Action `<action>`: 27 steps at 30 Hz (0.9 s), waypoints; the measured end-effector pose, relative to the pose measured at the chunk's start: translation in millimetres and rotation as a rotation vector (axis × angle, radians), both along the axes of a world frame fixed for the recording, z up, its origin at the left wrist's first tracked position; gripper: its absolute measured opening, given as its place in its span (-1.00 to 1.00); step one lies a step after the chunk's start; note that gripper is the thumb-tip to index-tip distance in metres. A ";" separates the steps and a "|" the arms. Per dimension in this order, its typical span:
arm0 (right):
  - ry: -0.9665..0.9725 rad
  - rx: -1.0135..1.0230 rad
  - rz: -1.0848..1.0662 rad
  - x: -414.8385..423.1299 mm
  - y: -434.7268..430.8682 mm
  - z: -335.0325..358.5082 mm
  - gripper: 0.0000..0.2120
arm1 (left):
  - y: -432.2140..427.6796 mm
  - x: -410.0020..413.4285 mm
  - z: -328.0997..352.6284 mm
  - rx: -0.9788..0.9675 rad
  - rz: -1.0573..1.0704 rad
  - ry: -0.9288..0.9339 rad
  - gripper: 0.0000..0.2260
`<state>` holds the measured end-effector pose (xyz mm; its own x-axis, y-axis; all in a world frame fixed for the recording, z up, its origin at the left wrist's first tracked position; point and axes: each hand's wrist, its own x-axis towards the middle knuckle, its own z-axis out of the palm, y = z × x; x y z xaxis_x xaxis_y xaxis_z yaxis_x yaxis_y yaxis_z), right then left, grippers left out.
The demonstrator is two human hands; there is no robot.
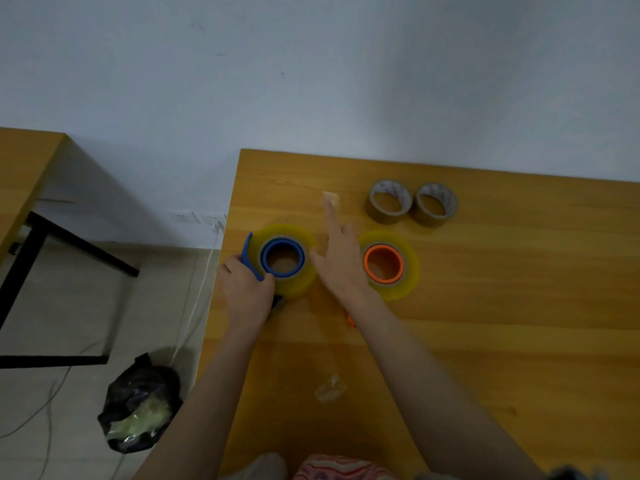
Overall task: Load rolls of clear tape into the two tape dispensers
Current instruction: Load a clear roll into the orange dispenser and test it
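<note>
Tape roll, first (304, 285): clear, yellowish in bulk. Seated on the round hub of the blue dispenser (281, 242), lying flat near the left edge of the table (519, 271).

Tape roll, second (411, 268): same kind. Seated on the hub of the orange dispenser (382, 247), flat on the table, right of the first roll and apart from it.

Left hand (247, 291): fingers curled round the blue dispenser's frame at the roll's left side, gripping it.

Right hand (341, 265): between the two rolls. Fingers straight, index finger (330, 216) pointing away from the person, thumb by the rim of the first roll. It holds nothing.

Tape scrap, small (330, 197): clear, at the tip of that index finger. Whether it sticks to the finger or lies on the table cannot be told.

Tape scrap, crumpled (330, 388): clear, on the table between the two forearms.

Brown rings, two (379, 215) (426, 219): thin-walled, side by side and touching or nearly so, at the back of the table behind the second roll.

Surroundings: pale wall (311, 81); second table (24, 161) at left; black bag (138, 403) on the floor; white cable (199, 299) hanging beside the table edge.
</note>
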<state>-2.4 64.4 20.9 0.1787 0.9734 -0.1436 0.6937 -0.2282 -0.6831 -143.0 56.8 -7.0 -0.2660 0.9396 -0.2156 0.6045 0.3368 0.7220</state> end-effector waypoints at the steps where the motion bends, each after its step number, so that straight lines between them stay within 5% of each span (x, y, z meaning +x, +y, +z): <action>1: -0.011 0.058 -0.036 1.6 -1.4 8.5 -0.28 | 0.0 0.8 5.4 0.049 -0.024 0.015 -0.51; 9: 0.322 0.107 -0.095 39.3 -22.8 101.3 -0.90 | 5.7 21.9 88.0 0.386 -0.335 -0.489 -0.65; 14: 0.413 0.097 -0.054 52.0 -52.1 130.6 -0.86 | -8.9 29.0 104.4 0.263 -0.581 -0.492 -0.74; 20: 0.519 0.026 -0.072 59.2 -82.8 130.3 -0.81 | -46.5 27.2 103.4 0.208 -0.695 -0.749 -0.88; 27: 0.864 -0.063 -0.166 54.6 -113.5 103.1 -0.95 | -74.8 27.7 98.7 0.109 -0.743 -0.839 -0.94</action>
<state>52.2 -49.1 124.0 0.1208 0.9303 -0.3463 -0.1051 -0.3349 -0.9364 -115.3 -18.0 91.7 0.5583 0.8291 0.0298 -0.0615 0.0056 0.9981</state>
